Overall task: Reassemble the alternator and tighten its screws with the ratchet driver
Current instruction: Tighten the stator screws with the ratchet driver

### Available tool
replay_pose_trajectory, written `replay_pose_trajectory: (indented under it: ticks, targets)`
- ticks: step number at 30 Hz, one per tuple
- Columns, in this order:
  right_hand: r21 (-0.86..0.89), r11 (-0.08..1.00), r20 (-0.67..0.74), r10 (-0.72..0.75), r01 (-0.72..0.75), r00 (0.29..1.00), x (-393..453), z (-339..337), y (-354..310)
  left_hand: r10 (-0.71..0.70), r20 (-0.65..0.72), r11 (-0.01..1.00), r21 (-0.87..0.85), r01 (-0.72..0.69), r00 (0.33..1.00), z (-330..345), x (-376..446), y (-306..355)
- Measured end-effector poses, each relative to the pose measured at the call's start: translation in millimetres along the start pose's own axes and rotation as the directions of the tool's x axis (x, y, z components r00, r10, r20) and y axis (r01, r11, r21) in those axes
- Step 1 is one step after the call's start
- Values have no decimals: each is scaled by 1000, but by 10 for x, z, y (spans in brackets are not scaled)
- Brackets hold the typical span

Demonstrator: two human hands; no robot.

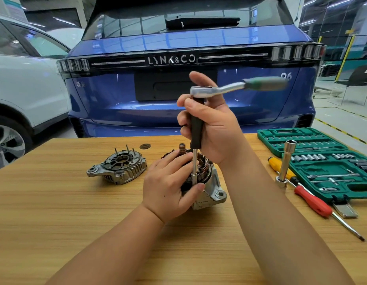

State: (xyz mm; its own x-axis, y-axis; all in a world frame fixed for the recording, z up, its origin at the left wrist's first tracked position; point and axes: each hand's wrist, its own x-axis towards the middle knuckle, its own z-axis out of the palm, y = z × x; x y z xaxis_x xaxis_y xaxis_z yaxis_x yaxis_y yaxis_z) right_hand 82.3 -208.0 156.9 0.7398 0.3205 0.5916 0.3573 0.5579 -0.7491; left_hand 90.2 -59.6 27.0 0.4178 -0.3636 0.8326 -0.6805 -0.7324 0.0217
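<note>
On the wood-grain surface (55,202), the left hand (168,186) grips the alternator (207,182), cast metal with copper windings. The right hand (211,124) has its fingers wrapped round the ratchet driver (197,124), black-sleeved, standing upright on it. The green moulded case (326,161) holds chrome sockets; the ribbed end cover (118,167) lies apart

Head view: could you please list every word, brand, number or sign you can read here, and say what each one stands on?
"LYNK&CO": on the black trim strip across the blue car's tailgate.
"06": small badge at the tailgate's right side, partly blurred, so the reading is uncertain.
Small badge at the tailgate's left side: too blurred to read.
Wall posters at upper left: too small to read.
Socket set case, ratchet and screwdrivers: no readable text.
</note>
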Motion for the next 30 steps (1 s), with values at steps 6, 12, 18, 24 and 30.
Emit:
replay_pose_trajectory:
  ticks: [6,12,18,24,30]
  targets:
    - [-13,998,68,-67,68,995,-28,98,28,15,-16,1000,-4,-15,1000,7,-13,-7]
    - [-8,999,22,42,-42,999,-5,126,4,23,-28,1000,16,-23,999,8,-13,-1]
    - [-339,940,-326,-86,-32,942,-4,221,-30,-19,18,999,38,19,1000,4,-1,15]
    - [124,983,0,140,-139,990,-46,85,-86,-12,-1,999,45,12,1000,1,-19,15]
    - [-130,984,-47,-128,121,991,-41,124,-8,-6,-10,999,32,7,1000,14,-23,17]
